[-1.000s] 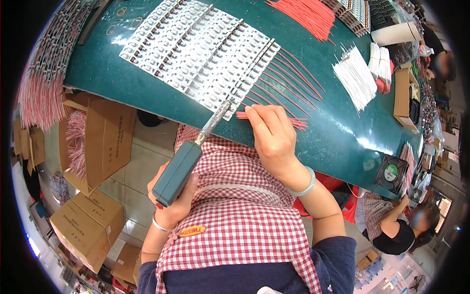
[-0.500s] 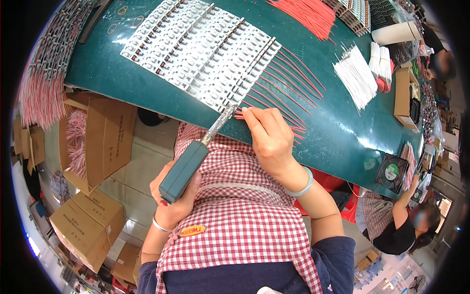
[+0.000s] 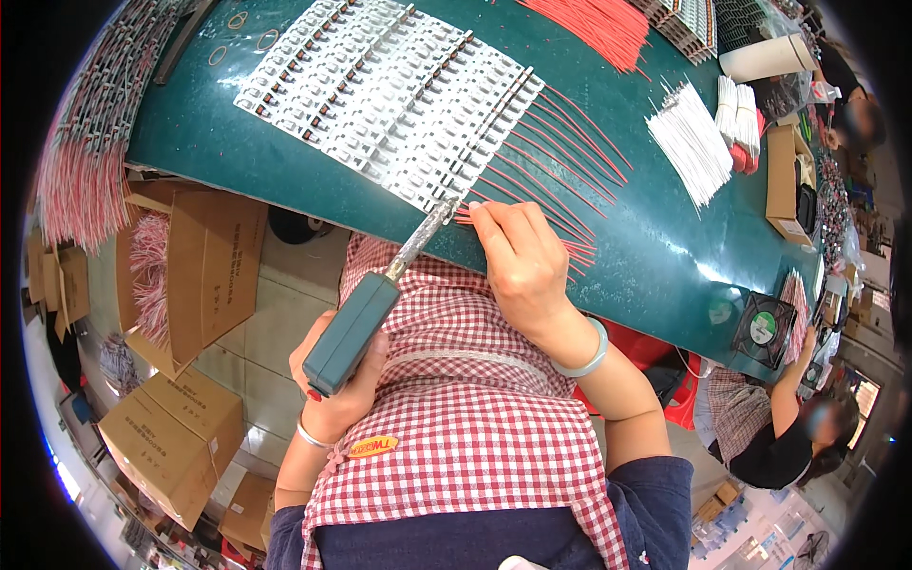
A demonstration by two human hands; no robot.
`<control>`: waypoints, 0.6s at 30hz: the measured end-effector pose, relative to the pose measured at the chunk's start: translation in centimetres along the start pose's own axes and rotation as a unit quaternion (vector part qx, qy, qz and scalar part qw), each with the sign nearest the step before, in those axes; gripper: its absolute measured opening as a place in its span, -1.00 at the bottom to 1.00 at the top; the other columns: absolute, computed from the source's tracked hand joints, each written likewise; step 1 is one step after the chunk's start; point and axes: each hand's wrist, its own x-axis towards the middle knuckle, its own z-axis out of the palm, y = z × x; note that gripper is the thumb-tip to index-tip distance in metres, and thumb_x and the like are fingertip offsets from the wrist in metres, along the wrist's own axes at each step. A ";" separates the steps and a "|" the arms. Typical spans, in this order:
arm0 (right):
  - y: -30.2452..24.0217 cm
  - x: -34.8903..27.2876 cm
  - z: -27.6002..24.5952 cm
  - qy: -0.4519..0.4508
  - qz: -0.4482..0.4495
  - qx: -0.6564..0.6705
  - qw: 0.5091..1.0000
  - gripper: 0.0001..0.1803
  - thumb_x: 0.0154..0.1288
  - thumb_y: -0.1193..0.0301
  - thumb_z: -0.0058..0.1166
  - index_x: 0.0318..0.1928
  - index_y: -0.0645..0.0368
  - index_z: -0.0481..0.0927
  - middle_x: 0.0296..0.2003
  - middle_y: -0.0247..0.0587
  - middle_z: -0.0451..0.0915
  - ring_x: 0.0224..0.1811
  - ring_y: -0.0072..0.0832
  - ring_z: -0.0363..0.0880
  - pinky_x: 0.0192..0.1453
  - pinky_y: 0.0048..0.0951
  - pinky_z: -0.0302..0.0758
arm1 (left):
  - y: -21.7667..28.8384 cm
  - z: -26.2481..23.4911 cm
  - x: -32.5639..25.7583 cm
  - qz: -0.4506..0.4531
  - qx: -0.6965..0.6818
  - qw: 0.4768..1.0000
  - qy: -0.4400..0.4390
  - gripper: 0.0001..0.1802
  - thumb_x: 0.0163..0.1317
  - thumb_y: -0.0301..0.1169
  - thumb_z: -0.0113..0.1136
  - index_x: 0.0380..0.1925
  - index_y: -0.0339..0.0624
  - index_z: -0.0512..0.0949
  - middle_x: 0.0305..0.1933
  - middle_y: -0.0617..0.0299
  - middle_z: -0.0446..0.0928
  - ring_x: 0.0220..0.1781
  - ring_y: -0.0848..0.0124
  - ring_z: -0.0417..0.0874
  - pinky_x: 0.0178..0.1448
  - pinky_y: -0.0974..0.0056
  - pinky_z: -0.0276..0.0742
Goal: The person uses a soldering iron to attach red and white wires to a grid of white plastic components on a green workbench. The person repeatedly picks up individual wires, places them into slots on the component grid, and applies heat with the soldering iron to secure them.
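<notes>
My left hand point(image 3: 340, 385) grips the teal handle of a soldering iron point(image 3: 366, 311); its metal tip reaches up to the near edge of a white panel of small circuit strips point(image 3: 389, 95) on the green table point(image 3: 655, 256). My right hand point(image 3: 518, 261) rests at the table edge, fingers pinched on the ends of thin red wires point(image 3: 551, 166) that fan out from the panel's right side. The iron's tip and my right fingertips almost meet at the panel's lower corner.
A bundle of white wires point(image 3: 689, 142) and a heap of red wires point(image 3: 598, 19) lie further back. Cardboard boxes point(image 3: 204, 275) stand on the floor at left. A small fan point(image 3: 760, 328) sits at the table's right end, where another person point(image 3: 779, 427) works.
The iron's tip has shifted slightly right along the panel's edge toward my right fingertips, and my right hand has edged forward on the red wires.
</notes>
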 end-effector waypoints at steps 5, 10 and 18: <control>-0.1 -0.1 0.1 0.000 0.001 -0.010 1.000 -0.65 -0.07 0.62 0.15 -0.17 0.45 0.61 -0.27 -0.07 0.58 -0.31 -0.27 0.54 -0.32 -0.37 0.54 | 0.3 -0.2 0.0 0.004 -0.010 1.000 0.009 -0.75 0.06 -0.59 0.38 -0.22 -0.40 0.63 -0.27 0.07 0.64 -0.35 0.33 0.69 -0.24 0.35 0.58; -0.1 0.0 0.0 -0.004 0.001 -0.013 1.000 -0.66 -0.06 0.62 0.15 -0.17 0.45 0.61 -0.28 -0.08 0.58 -0.31 -0.28 0.54 -0.32 -0.37 0.54 | 0.9 -0.1 0.3 -0.010 0.007 1.000 -0.011 -0.74 0.08 -0.58 0.37 -0.20 -0.39 0.62 -0.26 0.12 0.65 -0.34 0.39 0.68 -0.23 0.38 0.58; -0.3 0.0 0.0 0.003 0.010 -0.018 1.000 -0.68 -0.04 0.64 0.17 -0.17 0.42 0.61 -0.30 -0.11 0.59 -0.32 -0.29 0.54 -0.33 -0.38 0.54 | 1.4 0.3 0.5 -0.055 -0.006 0.998 -0.009 -0.74 0.08 -0.57 0.37 -0.19 -0.38 0.61 -0.31 0.17 0.63 -0.37 0.44 0.65 -0.23 0.39 0.56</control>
